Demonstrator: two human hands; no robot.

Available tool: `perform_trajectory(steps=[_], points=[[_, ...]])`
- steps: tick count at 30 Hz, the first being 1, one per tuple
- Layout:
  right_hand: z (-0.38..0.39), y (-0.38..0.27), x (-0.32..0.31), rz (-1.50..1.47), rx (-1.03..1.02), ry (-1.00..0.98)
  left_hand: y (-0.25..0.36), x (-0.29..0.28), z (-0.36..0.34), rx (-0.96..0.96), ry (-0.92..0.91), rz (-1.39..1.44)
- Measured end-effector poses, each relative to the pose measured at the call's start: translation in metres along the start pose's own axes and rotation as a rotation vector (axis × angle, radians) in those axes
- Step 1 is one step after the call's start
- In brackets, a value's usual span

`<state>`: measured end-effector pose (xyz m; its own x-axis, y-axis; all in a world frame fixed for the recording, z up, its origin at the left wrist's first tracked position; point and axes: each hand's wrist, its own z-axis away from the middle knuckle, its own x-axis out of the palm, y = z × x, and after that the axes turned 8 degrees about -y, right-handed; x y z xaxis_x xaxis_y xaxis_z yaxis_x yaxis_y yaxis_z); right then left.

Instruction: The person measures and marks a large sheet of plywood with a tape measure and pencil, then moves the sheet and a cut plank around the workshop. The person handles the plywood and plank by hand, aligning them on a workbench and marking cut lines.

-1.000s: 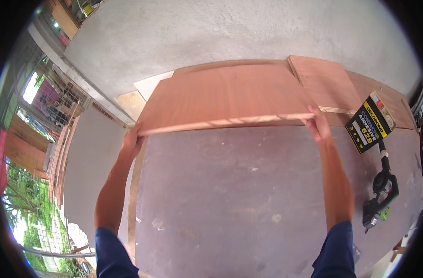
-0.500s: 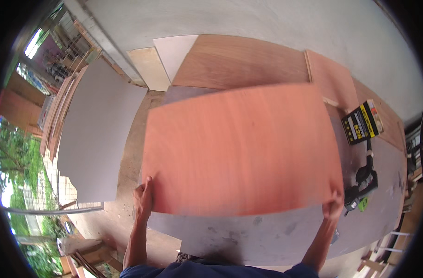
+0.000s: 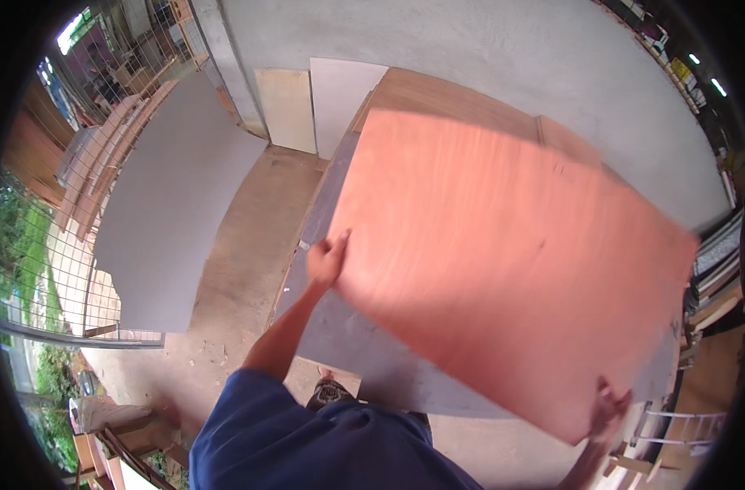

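My left hand (image 3: 327, 261) grips the near left edge of a reddish plywood sheet (image 3: 503, 253), its fingers closed round that edge. My right hand (image 3: 609, 408), slightly blurred, holds the sheet near its lower right corner. The sheet slants toward the right over a grey-topped work table (image 3: 372, 367) and hides much of that surface. Behind it, more plywood boards (image 3: 454, 94) stand against the wall.
A large grey panel (image 3: 164, 204) stands at the left by a wire mesh fence (image 3: 29, 245). Pale boards (image 3: 282, 106) lean on the back wall. Scrap wood (image 3: 111, 449) lies at lower left; a metal ladder-like frame (image 3: 678, 429) and stacked material (image 3: 715, 269) are at right.
The sheet has come from the back toward me, then swung right and rotated, with both hands on it. It now covers the black tool and adhesive tin seen earlier.
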<state>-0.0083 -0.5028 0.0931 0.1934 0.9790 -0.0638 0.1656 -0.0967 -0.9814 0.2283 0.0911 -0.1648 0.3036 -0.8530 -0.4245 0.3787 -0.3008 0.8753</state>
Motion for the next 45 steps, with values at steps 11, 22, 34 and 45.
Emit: perform_trajectory(steps=[11,22,34,45], points=[[0.002,-0.222,0.309,1.489,-0.794,-0.348,0.214,-0.125,0.082,0.284,-1.136,1.786],[0.034,-0.063,0.351,1.223,-0.603,-0.851,0.042,-0.106,0.062,0.071,-0.431,1.434],[0.082,0.123,0.355,1.128,-0.441,-0.91,-0.103,-0.09,-0.007,-0.202,-0.829,1.553],[0.119,0.174,0.347,1.243,-0.14,-0.662,-0.056,-0.116,0.032,-0.041,-0.822,0.761]])
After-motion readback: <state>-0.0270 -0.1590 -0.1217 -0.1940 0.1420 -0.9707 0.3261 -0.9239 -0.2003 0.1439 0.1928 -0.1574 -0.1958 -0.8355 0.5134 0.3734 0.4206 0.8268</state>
